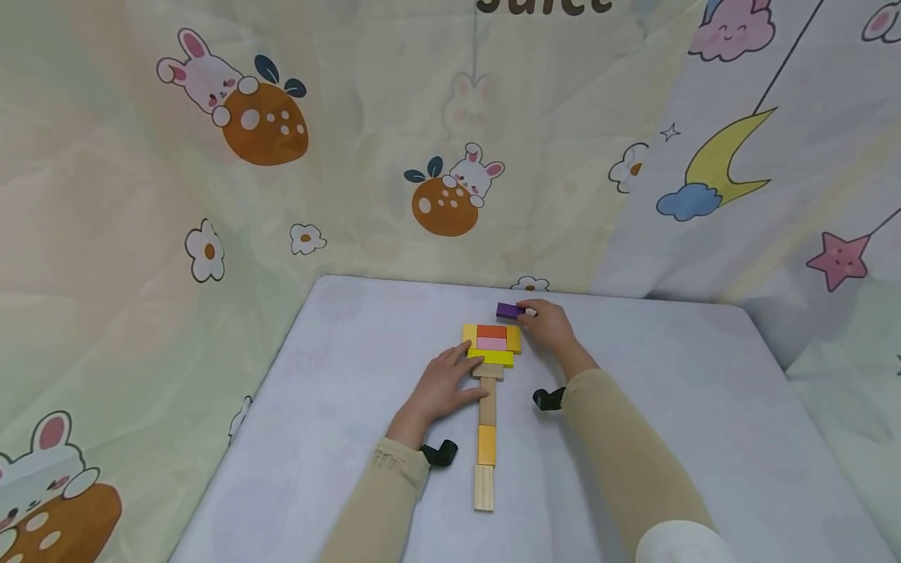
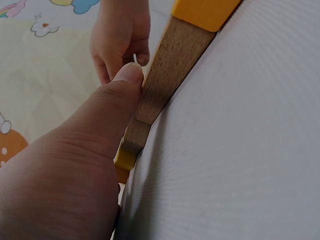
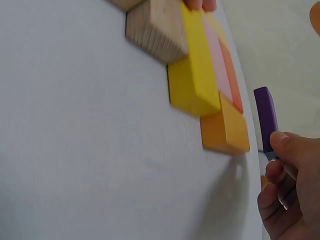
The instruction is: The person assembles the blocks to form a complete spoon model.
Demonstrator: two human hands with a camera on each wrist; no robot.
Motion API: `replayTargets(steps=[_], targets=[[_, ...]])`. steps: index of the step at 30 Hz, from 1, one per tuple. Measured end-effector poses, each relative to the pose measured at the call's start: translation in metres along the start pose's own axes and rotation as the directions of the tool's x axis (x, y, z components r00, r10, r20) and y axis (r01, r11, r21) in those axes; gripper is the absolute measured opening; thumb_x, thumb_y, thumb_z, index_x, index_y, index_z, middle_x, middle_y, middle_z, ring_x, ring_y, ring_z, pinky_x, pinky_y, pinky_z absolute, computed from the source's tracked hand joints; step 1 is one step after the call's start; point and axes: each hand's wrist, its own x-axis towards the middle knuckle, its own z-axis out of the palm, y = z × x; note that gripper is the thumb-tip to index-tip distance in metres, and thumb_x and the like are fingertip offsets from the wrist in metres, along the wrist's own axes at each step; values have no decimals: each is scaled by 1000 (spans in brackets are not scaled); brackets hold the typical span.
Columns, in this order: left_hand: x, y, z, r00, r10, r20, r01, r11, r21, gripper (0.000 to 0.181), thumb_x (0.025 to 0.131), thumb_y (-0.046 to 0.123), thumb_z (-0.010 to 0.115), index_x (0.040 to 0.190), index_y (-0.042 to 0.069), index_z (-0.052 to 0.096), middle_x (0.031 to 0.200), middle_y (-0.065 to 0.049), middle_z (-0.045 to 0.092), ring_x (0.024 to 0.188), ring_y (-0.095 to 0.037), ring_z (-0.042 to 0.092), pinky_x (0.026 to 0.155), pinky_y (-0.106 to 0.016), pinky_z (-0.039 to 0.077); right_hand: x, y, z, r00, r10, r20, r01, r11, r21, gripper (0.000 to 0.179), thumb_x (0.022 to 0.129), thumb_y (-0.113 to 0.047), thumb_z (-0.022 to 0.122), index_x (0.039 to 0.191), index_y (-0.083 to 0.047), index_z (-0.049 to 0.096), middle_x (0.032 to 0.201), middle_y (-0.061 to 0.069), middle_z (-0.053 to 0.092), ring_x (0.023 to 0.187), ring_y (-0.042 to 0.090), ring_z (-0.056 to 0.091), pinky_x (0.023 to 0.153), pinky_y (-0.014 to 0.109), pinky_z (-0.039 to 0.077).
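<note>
Above the far end of a row of blocks, my right hand (image 1: 552,324) pinches a purple block (image 1: 509,311) between thumb and fingers. In the right wrist view the purple block (image 3: 266,117) stands out past the thumb tip. My left hand (image 1: 442,383) rests along the row's left side, its fingers extended at the bright yellow block (image 1: 498,359). Its thumb (image 2: 131,75) touches the long wooden block (image 1: 488,407). Beyond the yellow one lie a pink block (image 1: 491,344) and a red block (image 1: 491,331), flanked by yellow-orange blocks (image 1: 515,342).
The row runs toward me through a short wooden block (image 1: 496,372), an orange block (image 1: 487,446) and a pale wooden block (image 1: 483,489). All lie on a white table (image 1: 338,344). A printed cloth (image 1: 366,117) hangs right behind its far edge.
</note>
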Motion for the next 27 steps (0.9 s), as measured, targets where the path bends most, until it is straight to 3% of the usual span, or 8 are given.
replayTargets(steps=[9, 27], targets=[[-1, 2, -2, 1000, -21, 6, 21, 1000, -16, 74, 87, 74, 51, 148, 34, 45, 166, 6, 19, 150, -24, 26, 121, -49, 28, 3, -19, 13, 993, 59, 101, -64, 997, 43, 35, 102, -29, 56, 136, -22, 61, 146, 7, 54, 138, 32, 43, 116, 54, 34], [0, 1, -3, 999, -35, 36, 35, 999, -16, 75, 86, 76, 50, 150, 36, 42, 167, 8, 15, 151, -23, 23, 122, -48, 25, 4, -27, 21, 988, 87, 126, -98, 992, 83, 34, 101, -28, 55, 135, -24, 62, 147, 6, 53, 141, 33, 40, 118, 56, 30]])
